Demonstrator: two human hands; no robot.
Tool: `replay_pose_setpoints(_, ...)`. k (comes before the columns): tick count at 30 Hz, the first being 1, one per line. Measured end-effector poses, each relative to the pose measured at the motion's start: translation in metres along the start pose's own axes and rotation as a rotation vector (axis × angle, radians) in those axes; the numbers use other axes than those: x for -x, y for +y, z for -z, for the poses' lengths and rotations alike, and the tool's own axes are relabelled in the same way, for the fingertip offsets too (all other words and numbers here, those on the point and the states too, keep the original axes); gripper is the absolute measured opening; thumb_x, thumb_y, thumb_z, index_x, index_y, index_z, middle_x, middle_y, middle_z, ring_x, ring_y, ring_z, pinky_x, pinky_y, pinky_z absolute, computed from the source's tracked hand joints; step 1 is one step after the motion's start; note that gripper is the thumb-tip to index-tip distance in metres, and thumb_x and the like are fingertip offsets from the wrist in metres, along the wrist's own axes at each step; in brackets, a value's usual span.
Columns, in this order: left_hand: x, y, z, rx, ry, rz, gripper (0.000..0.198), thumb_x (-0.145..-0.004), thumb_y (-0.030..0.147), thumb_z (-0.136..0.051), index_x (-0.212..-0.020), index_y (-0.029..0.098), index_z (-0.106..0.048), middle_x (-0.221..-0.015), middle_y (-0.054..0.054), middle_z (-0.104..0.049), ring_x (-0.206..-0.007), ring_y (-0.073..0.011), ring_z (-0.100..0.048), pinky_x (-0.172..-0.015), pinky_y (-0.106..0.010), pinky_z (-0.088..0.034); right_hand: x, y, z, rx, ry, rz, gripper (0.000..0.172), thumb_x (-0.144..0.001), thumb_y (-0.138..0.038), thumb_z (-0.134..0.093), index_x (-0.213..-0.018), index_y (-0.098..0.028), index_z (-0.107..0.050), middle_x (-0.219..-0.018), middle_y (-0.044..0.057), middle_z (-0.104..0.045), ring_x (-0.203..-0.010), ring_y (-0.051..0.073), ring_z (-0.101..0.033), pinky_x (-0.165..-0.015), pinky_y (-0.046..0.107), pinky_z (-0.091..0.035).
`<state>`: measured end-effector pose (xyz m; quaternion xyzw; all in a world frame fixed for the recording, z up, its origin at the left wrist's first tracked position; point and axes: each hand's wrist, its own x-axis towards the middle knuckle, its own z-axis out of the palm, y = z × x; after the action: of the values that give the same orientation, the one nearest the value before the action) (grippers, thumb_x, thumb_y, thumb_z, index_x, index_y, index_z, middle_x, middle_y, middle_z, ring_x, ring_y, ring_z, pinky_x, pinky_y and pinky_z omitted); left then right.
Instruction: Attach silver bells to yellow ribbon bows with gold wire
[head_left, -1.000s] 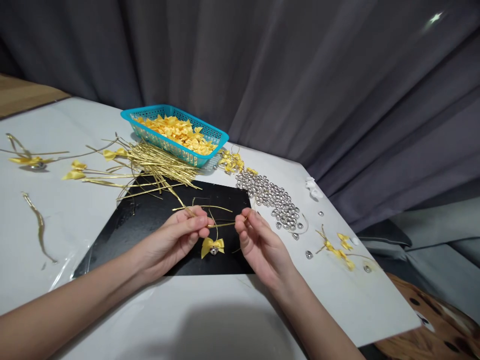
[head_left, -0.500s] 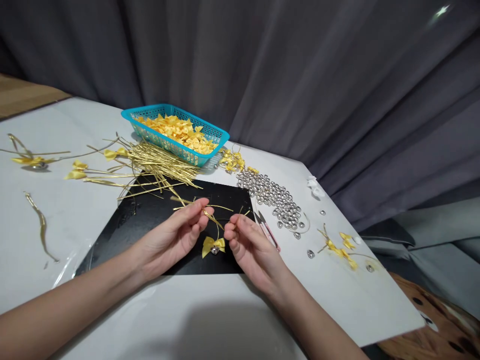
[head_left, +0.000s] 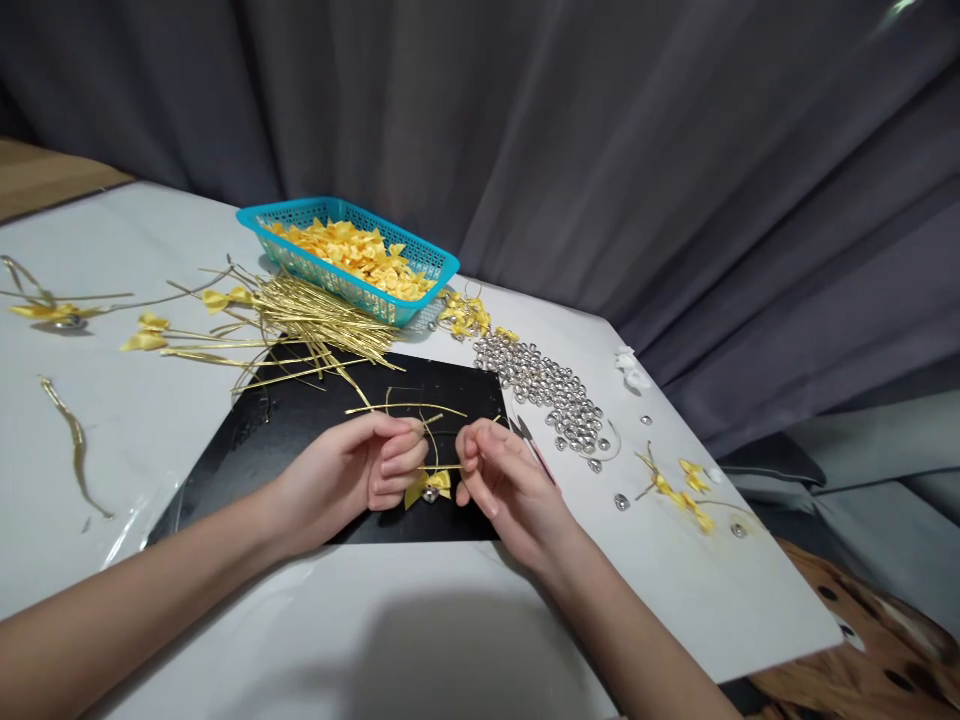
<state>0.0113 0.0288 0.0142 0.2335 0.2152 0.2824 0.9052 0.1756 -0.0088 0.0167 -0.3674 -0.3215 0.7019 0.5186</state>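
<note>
- Dark grey curtain (head_left: 375,120): hangs in folds behind the whole workspace.
- White table (head_left: 315,640): carries all the craft pieces.
- Black board (head_left: 240,480): lies flat on the table, beneath the hands.
- Turquoise perforated basket (head_left: 444,272): stands at the far edge, heaped with yellow ribbon bows (head_left: 352,255).
- Bundle of gold twist ties (head_left: 322,318): spread in front of the basket, partly over the board.
- Cluster of silver beads (head_left: 540,380): right of the board, some looking heart-shaped.
- Left hand (head_left: 364,465): over the board, fingers curled narrow, thumb and index meeting on a gold strand.
- Right hand (head_left: 510,475): just beside it, thumb and fingertips pinched together, apparently on the same strand.
- Pointed snips (head_left: 531,438): half hidden behind the right hand.
- Yellow bow with a silver bead (head_left: 429,487): just below the gap between the hands; whether it hangs or rests on the board I cannot tell.
- Gold strand (head_left: 442,467): spans the gap between the hands, above the bow. The step in hand seems to be working this strand with both sets of fingertips; the next move calls for a firm pinch, even tension and care not to bend the bow.
</note>
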Motion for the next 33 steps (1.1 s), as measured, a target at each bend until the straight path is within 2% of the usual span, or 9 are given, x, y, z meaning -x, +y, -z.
replay_pose_setpoints(4,-0.0008,-0.0037,0.0004,-0.247,0.066,-0.078,0.037,-0.077,0.023,-0.053,-0.043,0.018,-0.037,-0.044,0.007,-0.024,-0.041,-0.0069,-0.016,-0.038,-0.017,-0.026,-0.0004,-0.0011,-0.0002,0.069,-0.013,-0.006,0.019,-0.07,-0.029,-0.074,-0.064,-0.015,-0.063,-0.061,-0.007,-0.056,-0.035,0.0,-0.03,-0.044,0.015,-0.051)
replay_pose_setpoints(8,-0.0019,-0.0059,0.0017,-0.414,0.096,-0.121,0.031,-0.076,0.023,-0.052,-0.046,0.016,-0.051,-0.042,0.01,-0.018,-0.039,-0.0067,-0.012,-0.037,-0.017,-0.021,0.0006,-0.0001,-0.0011,0.113,-0.011,0.009,0.016,-0.071,-0.028,-0.072,-0.065,-0.016,-0.064,-0.061,-0.006,-0.055,-0.036,0.0,-0.026,-0.041,0.014,-0.047)
replay_pose_setpoints(10,-0.002,-0.0065,0.0018,-0.451,0.085,-0.107,0.028,-0.077,0.023,-0.051,-0.051,0.015,-0.059,-0.041,0.01,-0.018,-0.038,-0.0065,-0.011,-0.036,-0.018,-0.019,0.0016,0.0004,-0.0011,0.175,0.013,0.023,0.016,-0.07,-0.029,-0.073,-0.066,-0.016,-0.064,-0.061,-0.004,-0.056,-0.038,0.001,-0.032,-0.04,0.013,-0.045)
replay_pose_setpoints(13,-0.0016,-0.0074,0.0009,-0.511,0.064,-0.095,0.027,-0.076,0.024,-0.052,-0.052,0.016,-0.063,-0.038,0.01,-0.019,-0.036,-0.0064,-0.01,-0.035,-0.019,-0.017,0.0032,0.0004,-0.0011,0.249,0.052,0.034,0.018,-0.069,-0.031,-0.074,-0.066,-0.016,-0.065,-0.059,-0.003,-0.057,-0.041,0.004,-0.039,-0.037,0.013,-0.044)
replay_pose_setpoints(19,-0.0026,-0.0085,-0.0001,-0.538,0.11,-0.099,0.025,-0.07,0.025,-0.053,-0.046,0.019,-0.056,-0.035,0.011,-0.019,-0.035,-0.0062,-0.009,-0.033,-0.02,-0.015,0.0032,0.0005,-0.0011,0.223,0.032,0.019,0.02,-0.068,-0.031,-0.074,-0.063,-0.015,-0.063,-0.056,-0.005,-0.054,-0.035,0.001,-0.028,-0.032,0.012,-0.042)
replay_pose_setpoints(25,-0.0024,-0.0095,0.0021,-0.562,0.101,-0.07,0.025,-0.065,0.022,-0.049,-0.042,0.019,-0.054,-0.036,0.011,-0.018,-0.035,-0.006,-0.009,-0.034,-0.02,-0.015,0.0023,0.0052,0.0002,0.292,0.016,0.005,0.021,-0.069,-0.032,-0.073,-0.064,-0.015,-0.061,-0.055,-0.007,-0.051,-0.034,0.002,-0.043,-0.029,0.011,-0.037)
replay_pose_setpoints(29,-0.0021,-0.0094,0.0019,-0.553,0.111,-0.079,0.025,-0.065,0.023,-0.049,-0.042,0.017,-0.057,-0.036,0.01,-0.019,-0.035,-0.0059,-0.01,-0.035,-0.021,-0.015,0.0021,0.0078,0.0018,0.312,-0.01,-0.019,0.022,-0.07,-0.032,-0.073,-0.064,-0.015,-0.06,-0.054,-0.007,-0.051,-0.031,0.002,-0.043,-0.026,0.012,-0.031)
replay_pose_setpoints(33,-0.0019,-0.0099,0.0008,-0.535,0.123,-0.07,0.025,-0.067,0.023,-0.052,-0.044,0.016,-0.058,-0.036,0.01,-0.02,-0.035,-0.0056,-0.011,-0.036,-0.021,-0.015,0.0015,0.0085,0.002,0.324,-0.015,-0.022,0.023,-0.069,-0.033,-0.073,-0.064,-0.015,-0.059,-0.053,-0.007,-0.051,-0.031,0.003,-0.044,-0.026,0.013,-0.032)
